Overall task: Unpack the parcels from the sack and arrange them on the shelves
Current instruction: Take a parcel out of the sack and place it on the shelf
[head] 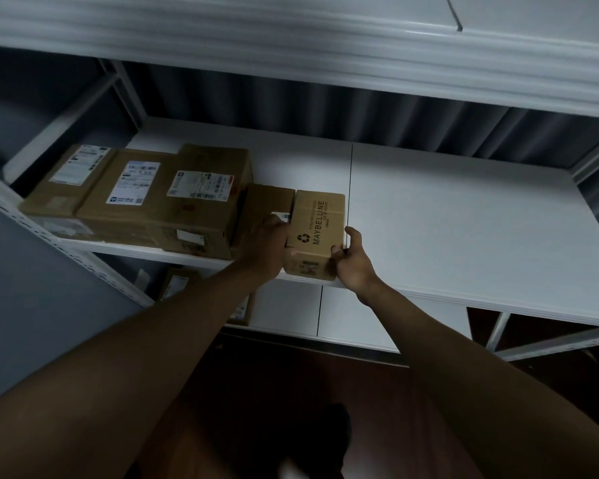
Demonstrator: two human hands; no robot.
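Observation:
A small brown carton printed MAYBELLINE (317, 226) stands at the front edge of the white middle shelf (464, 219). My left hand (265, 247) grips its left side and my right hand (351, 261) grips its right front corner, thumb up along the side. Pressed against its left is another small brown box (268, 202) with a label. Further left, three larger labelled cardboard parcels (201, 195) (128, 191) (66, 181) sit in a row. The sack is not in view.
The upper shelf's white front edge (325, 50) hangs overhead. A lower shelf (357, 319) holds more parcels (177, 281) at the left. White perforated uprights (21, 216) frame the left side. Dark wooden floor (291, 375) lies below; a grey curtain (325, 108) hangs behind.

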